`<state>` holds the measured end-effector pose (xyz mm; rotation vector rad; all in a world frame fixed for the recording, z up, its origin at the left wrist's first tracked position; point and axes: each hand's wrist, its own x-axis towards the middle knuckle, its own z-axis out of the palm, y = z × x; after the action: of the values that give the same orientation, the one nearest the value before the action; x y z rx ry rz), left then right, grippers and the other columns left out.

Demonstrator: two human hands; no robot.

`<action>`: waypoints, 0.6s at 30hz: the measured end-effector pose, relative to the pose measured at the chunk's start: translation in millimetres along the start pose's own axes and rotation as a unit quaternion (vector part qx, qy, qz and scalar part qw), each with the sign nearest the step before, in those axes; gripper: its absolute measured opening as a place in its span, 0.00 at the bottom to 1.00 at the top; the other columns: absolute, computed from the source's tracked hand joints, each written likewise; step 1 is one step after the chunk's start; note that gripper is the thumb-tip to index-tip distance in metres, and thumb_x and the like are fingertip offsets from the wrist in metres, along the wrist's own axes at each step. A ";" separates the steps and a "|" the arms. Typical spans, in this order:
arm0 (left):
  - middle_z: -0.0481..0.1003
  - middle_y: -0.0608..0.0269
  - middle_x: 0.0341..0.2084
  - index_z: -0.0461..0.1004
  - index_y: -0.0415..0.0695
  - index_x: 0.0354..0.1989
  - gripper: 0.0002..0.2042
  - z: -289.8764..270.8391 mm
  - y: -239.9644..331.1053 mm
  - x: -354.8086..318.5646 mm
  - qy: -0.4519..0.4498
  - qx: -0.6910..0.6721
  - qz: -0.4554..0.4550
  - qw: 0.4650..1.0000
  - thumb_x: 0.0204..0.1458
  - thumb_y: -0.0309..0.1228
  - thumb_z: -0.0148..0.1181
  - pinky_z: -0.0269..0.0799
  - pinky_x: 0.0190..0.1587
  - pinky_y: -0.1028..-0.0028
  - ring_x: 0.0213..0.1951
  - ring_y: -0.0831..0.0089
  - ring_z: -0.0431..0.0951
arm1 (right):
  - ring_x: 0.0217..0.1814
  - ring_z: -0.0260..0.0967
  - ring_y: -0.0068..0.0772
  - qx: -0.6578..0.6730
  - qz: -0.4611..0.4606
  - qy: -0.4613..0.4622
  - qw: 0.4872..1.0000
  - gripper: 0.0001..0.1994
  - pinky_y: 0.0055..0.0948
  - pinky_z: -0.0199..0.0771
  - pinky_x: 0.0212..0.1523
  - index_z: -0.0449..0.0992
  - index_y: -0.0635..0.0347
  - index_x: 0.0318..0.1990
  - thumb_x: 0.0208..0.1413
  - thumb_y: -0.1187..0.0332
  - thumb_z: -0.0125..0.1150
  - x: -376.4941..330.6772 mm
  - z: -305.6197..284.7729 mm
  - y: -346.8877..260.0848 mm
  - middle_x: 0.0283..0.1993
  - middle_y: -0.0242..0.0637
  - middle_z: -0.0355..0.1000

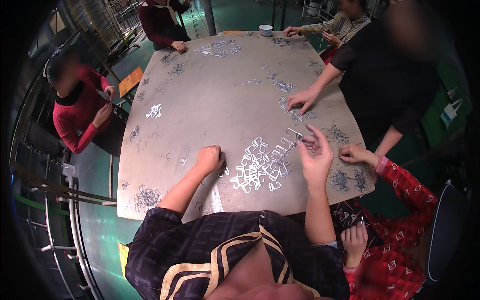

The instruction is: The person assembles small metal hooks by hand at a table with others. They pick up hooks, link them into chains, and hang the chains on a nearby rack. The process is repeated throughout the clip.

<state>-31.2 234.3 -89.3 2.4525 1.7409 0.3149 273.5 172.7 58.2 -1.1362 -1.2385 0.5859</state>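
Observation:
My right hand [318,157] is raised over the right part of the table, thumb and fingers curled around the end of a silvery metal hook [294,133]. My left hand [209,160] is closed in a fist low over the table; what is inside its fingers is hidden. A pale hook [224,172] shows just beside that fist; whether the hand touches it I cannot tell. Between my two hands lies a loose pile of white and silvery hooks [256,167], with several more in a slanting row reaching toward my right hand.
Around the big grey table [210,110] other people work. A person in black reaches to a hook heap [299,116] at right; a red patterned sleeve [405,185] is close to my right arm. Thin dark wire pieces [147,198] lie near my left elbow. A bowl [266,31] stands far back.

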 end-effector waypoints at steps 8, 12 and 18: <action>0.70 0.64 0.37 0.72 0.39 0.32 0.06 -111.7 111.3 38.6 0.054 -0.592 0.191 0.781 0.51 0.27 0.61 0.65 0.46 0.75 0.41 0.76 0.69 | 0.33 0.73 0.23 -0.025 -0.009 -0.019 0.999 0.23 0.24 0.73 0.39 0.72 0.61 0.52 0.45 0.81 0.63 -6.8 7.9 -9.9 0.31 0.36 0.76; 0.63 0.63 0.46 0.71 0.40 0.32 0.06 -139.1 147.0 36.8 -0.021 -0.671 0.194 0.715 0.52 0.27 0.62 0.63 0.49 0.75 0.45 0.78 0.65 | 0.33 0.76 0.27 -0.038 -0.013 -0.029 0.999 0.23 0.26 0.75 0.39 0.72 0.59 0.52 0.45 0.80 0.63 -9.4 10.8 -19.5 0.32 0.39 0.77; 0.66 0.63 0.47 0.70 0.41 0.34 0.04 -127.2 156.4 41.7 -0.091 -0.726 0.139 0.668 0.54 0.26 0.58 0.63 0.50 0.76 0.47 0.79 0.66 | 0.33 0.77 0.29 -0.041 -0.033 -0.036 0.998 0.24 0.27 0.76 0.38 0.72 0.59 0.53 0.45 0.81 0.62 -14.2 9.7 -22.5 0.32 0.41 0.78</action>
<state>95.7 218.6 72.0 1.3269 0.4292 0.9507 255.6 155.4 71.6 -1.1457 -1.3677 0.5355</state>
